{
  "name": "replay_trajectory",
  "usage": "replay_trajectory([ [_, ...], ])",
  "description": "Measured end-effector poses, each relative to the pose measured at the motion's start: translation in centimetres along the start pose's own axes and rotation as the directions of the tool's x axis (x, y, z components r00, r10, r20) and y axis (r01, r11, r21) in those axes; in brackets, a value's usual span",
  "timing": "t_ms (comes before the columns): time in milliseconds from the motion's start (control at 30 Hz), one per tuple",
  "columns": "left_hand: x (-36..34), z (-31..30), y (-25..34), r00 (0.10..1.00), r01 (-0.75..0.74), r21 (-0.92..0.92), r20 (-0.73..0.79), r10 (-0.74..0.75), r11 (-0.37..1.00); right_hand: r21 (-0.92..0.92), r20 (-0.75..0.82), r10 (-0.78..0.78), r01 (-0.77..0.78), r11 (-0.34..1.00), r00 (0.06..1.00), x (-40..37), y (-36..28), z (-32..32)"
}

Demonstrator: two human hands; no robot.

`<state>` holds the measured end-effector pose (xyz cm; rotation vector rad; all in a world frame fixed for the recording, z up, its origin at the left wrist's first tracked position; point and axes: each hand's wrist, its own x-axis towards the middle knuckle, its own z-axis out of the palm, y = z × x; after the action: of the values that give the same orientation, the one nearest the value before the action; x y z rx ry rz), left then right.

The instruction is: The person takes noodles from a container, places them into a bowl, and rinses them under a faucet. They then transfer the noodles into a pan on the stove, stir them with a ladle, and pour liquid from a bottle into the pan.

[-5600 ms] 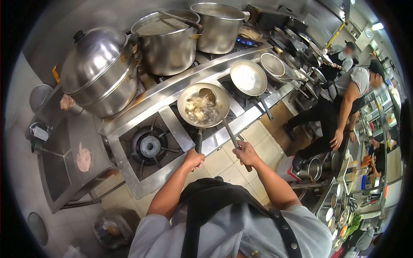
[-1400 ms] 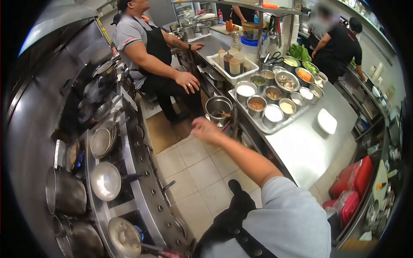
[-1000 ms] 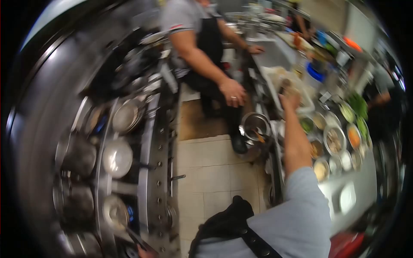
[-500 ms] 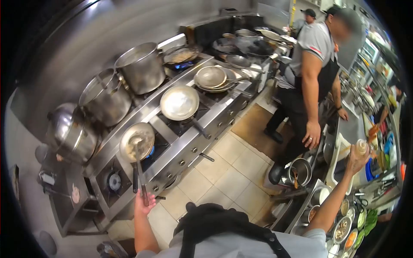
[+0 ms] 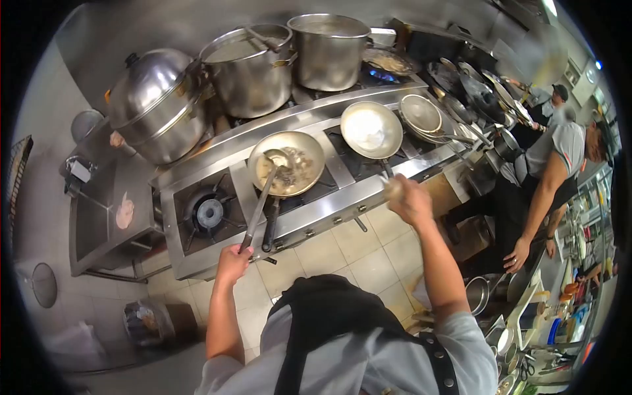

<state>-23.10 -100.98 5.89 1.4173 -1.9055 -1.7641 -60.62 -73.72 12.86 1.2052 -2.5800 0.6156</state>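
My left hand [image 5: 233,264] is closed round the end of a long-handled ladle [image 5: 259,209]. The ladle's bowl rests in a frying pan [image 5: 316,153] that holds a pale sauce with darker pieces. This pan stands on a burner, its black handle [image 5: 270,227] pointing towards me beside the ladle. My right hand [image 5: 413,203] is closed round a small, pale squeeze bottle [image 5: 394,189], smeared by motion, with its tip towards the stove. Just beyond the bottle is a second frying pan [image 5: 372,130], shiny inside.
Tall stockpots [image 5: 247,82] and a domed steamer [image 5: 155,99] line the back of the stove. A bare burner [image 5: 210,213] is at left. Stacked pans [image 5: 421,113] sit to the right. A co-worker [image 5: 550,158] stands at right beside a counter with ingredient containers.
My right hand has swung from the right-hand counter to the stove with the bottle. My left fingers have closed on the ladle handle. The view has turned left.
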Motion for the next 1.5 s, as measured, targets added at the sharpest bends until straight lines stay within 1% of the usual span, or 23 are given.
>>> replay_trajectory([
  [67, 0.4, -1.0, -0.1, 0.999, 0.04, -0.086, 0.031, -0.037, 0.995, -0.146, 0.152, -0.023, 0.046, 0.988, 0.988, 3.6, -3.8, 5.1],
  [133, 1.0, -1.9, -0.1, 0.982, 0.116, -0.264, 0.176, -0.07, 0.958, -0.335, 0.4, 0.088, 0.056, 0.941, 0.913, 7.5, -8.8, 7.8],
  [233, 1.7, -2.5, -0.6, 0.96, 0.164, -0.398, 0.273, -0.054, 0.902, -0.485, 0.302, -0.096, 0.24, 0.841, 0.948, 10.3, -11.5, 14.8],
  [333, 2.2, -2.9, -0.6, 0.955, 0.157, -0.371, 0.292, -0.045, 0.915, -0.601, 0.504, -0.155, 0.473, 0.644, 0.85, 12.8, -15.2, 16.5],
  [433, 2.1, -3.2, -0.9, 0.951, 0.148, -0.343, 0.307, -0.038, 0.928, -0.712, 0.377, -0.08, 0.344, 0.612, 0.923, 15.7, -14.6, 16.6],
  [500, 2.2, -3.4, -1.2, 0.943, 0.17, -0.369, 0.331, -0.042, 0.914, -0.684, 0.386, -0.082, 0.345, 0.643, 0.919, 16.0, -14.9, 15.6],
  [567, 2.5, -3.3, -1.4, 0.939, 0.167, -0.369, 0.342, -0.033, 0.914, -0.671, 0.528, -0.111, 0.493, 0.554, 0.842, 15.3, -15.7, 15.0],
  [633, 2.5, -3.0, -1.5, 0.931, 0.197, -0.422, 0.363, -0.034, 0.885, -0.642, 0.483, -0.14, 0.458, 0.615, 0.865, 14.4, -15.2, 15.4],
  [700, 2.7, -2.4, -1.5, 0.927, 0.195, -0.428, 0.374, -0.024, 0.883, -0.526, 0.436, -0.042, 0.292, 0.799, 0.899, 13.9, -14.6, 15.2],
  [733, 2.6, -2.0, -1.4, 0.926, 0.193, -0.439, 0.378, -0.014, 0.878, -0.525, 0.432, -0.038, 0.285, 0.801, 0.901, 13.5, -14.4, 15.0],
  [800, 2.0, -0.8, -0.9, 0.923, 0.193, -0.4, 0.384, -0.027, 0.896, -0.313, 0.422, 0.031, 0.114, 0.943, 0.906, 11.7, -13.8, 14.4],
  [867, 1.4, 0.7, -0.3, 0.906, 0.219, -0.339, 0.419, -0.062, 0.915, -0.053, 0.373, 0.092, -0.077, 0.996, 0.923, 9.9, -12.6, 14.9],
  [900, 1.3, 1.6, -0.3, 0.902, 0.216, -0.325, 0.428, -0.06, 0.921, -0.053, 0.366, 0.107, -0.094, 0.994, 0.924, 9.2, -12.0, 15.6],
  [933, 1.3, 2.7, -0.7, 0.894, 0.205, -0.326, 0.446, -0.041, 0.923, 0.256, 0.33, 0.09, -0.181, 0.95, 0.94, 8.5, -11.2, 16.2],
  [967, 1.5, 3.7, -1.1, 0.883, 0.195, -0.323, 0.469, -0.022, 0.926, 0.541, 0.281, 0.091, -0.236, 0.807, 0.955, 7.7, -10.3, 16.9],
  [1033, 1.5, 5.2, -1.6, 0.854, 0.183, -0.277, 0.52, -0.013, 0.943, 0.904, 0.129, 0.032, -0.131, 0.406, 0.991, 6.2, -9.0, 18.7],
  [1133, 1.8, 8.5, -2.3, 0.866, 0.225, -0.25, 0.495, -0.076, 0.942, 0.882, 0.207, 0.194, -0.269, 0.387, 0.959, 4.3, -9.7, 12.1],
  [1167, 2.4, 9.5, -3.5, 0.848, 0.218, -0.232, 0.525, -0.067, 0.948, 0.895, 0.064, 0.246, -0.164, 0.415, 0.967, 3.5, -8.9, 11.4],
  [1233, 1.8, 11.8, -3.2, 0.846, 0.227, -0.183, 0.524, -0.1, 0.957, 0.94, 0.01, 0.308, -0.114, 0.321, 0.951, 2.2, -6.2, 7.9],
  [1367, -0.4, 15.8, -1.7, 0.885, 0.132, -0.139, 0.463, -0.054, 0.981, 0.889, -0.2, 0.405, -0.008, 0.457, 0.892, -3.2, 0.6, -4.0],
  [1400, -0.6, 16.3, -1.9, 0.872, 0.168, -0.193, 0.487, -0.055, 0.967, 0.912, -0.196, 0.421, 0.007, 0.41, 0.886, -5.2, 2.2, -7.8],
  [1467, -0.2, 17.0, -2.8, 0.842, 0.291, -0.228, 0.522, -0.136, 0.929, 0.775, -0.426, 0.432, 0.075, 0.627, 0.795, -9.9, 7.5, -12.8],
  [1500, 0.1, 17.1, -3.9, 0.785, 0.365, -0.306, 0.609, -0.114, 0.879, 0.796, -0.42, 0.522, 0.025, 0.605, 0.742, -12.9, 8.7, -17.1],
])
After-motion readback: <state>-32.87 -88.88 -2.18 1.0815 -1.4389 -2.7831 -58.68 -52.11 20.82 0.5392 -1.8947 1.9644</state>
